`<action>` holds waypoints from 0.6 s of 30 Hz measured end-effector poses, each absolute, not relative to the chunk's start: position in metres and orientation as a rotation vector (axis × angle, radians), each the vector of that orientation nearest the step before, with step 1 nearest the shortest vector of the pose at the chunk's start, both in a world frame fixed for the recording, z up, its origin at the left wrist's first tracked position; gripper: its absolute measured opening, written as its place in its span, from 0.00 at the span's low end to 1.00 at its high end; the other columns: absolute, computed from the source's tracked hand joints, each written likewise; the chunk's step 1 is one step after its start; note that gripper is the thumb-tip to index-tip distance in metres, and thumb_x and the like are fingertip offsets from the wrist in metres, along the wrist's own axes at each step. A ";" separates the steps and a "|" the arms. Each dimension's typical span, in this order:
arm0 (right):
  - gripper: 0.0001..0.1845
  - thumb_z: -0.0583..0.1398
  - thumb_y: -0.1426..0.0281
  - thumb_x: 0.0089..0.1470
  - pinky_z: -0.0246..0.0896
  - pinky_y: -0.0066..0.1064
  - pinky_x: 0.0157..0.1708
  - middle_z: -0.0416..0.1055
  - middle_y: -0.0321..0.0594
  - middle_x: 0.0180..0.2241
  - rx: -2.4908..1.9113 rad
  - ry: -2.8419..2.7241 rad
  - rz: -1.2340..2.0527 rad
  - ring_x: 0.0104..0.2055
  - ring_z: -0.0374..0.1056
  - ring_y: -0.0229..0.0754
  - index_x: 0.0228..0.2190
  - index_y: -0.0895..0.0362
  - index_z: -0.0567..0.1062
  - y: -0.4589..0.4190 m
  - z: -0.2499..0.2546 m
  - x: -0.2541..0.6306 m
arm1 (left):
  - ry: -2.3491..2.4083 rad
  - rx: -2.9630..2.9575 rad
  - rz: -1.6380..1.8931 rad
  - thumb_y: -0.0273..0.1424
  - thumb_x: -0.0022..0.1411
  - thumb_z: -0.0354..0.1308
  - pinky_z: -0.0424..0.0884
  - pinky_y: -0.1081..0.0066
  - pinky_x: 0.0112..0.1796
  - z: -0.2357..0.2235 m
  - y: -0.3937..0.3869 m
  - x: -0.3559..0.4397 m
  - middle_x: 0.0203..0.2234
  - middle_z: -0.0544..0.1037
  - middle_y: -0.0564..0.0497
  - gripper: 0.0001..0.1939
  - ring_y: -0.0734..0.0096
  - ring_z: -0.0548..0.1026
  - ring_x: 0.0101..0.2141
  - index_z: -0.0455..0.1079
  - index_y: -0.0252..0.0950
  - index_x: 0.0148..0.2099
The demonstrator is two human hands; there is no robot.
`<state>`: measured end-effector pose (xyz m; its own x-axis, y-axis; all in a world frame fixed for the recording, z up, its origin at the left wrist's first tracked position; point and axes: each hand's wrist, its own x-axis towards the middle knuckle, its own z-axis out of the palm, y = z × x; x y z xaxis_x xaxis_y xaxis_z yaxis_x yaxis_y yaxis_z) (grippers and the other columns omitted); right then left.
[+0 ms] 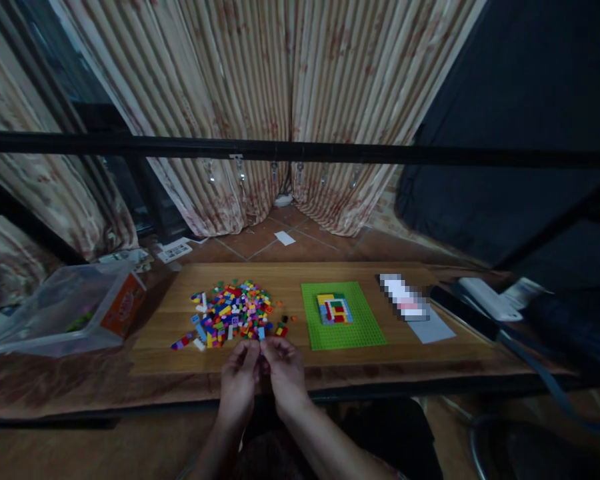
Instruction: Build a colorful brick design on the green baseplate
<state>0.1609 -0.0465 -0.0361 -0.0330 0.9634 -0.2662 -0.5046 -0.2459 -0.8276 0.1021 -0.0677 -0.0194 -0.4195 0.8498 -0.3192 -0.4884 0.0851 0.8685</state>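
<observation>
My left hand [241,370] and my right hand [284,367] meet at the front edge of the wooden board [410,357], fingertips pinched together. A light blue toy brick [261,332] shows at their fingertips; the fingers hide its lower part. Just beyond my hands spreads a pile of toy bricks [237,307] in many colours. To the right of the pile lies a green baseplate [367,327]. On it sits a low square build of bricks [336,309] in yellow, white, red, green and blue.
A clear plastic box [45,320] with an orange label stands left of the board. A pixelated item [403,297] and a pale sheet [433,328] lie at the right. A dark strap [535,373] runs beside them. A black bar [330,152] crosses before the curtains.
</observation>
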 end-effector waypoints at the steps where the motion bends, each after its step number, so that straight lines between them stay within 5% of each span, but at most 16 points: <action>1: 0.18 0.68 0.56 0.36 0.57 0.25 0.22 0.68 0.32 0.18 -1.004 -0.652 1.567 0.20 0.61 0.33 0.21 0.57 0.73 -0.047 -0.036 0.162 | 1.281 0.424 1.568 0.41 0.38 0.70 0.56 0.82 0.18 -0.019 -0.068 0.102 0.15 0.65 0.60 0.20 0.84 0.61 0.17 0.67 0.33 0.26; 11: 0.18 0.69 0.58 0.33 0.54 0.23 0.19 0.65 0.30 0.14 -0.998 -0.595 1.690 0.16 0.57 0.30 0.20 0.59 0.74 -0.048 -0.026 0.167 | 1.253 0.319 1.525 0.37 0.36 0.70 0.63 0.80 0.22 -0.015 -0.069 0.101 0.18 0.68 0.58 0.19 0.80 0.67 0.20 0.65 0.34 0.27; 18: 0.18 0.67 0.56 0.35 0.60 0.26 0.21 0.69 0.33 0.19 -1.153 -0.761 1.494 0.19 0.63 0.34 0.24 0.58 0.76 -0.028 -0.038 0.182 | 1.471 0.427 1.601 0.38 0.45 0.64 0.48 0.81 0.16 -0.032 -0.049 0.067 0.15 0.63 0.60 0.13 0.85 0.55 0.14 0.66 0.34 0.27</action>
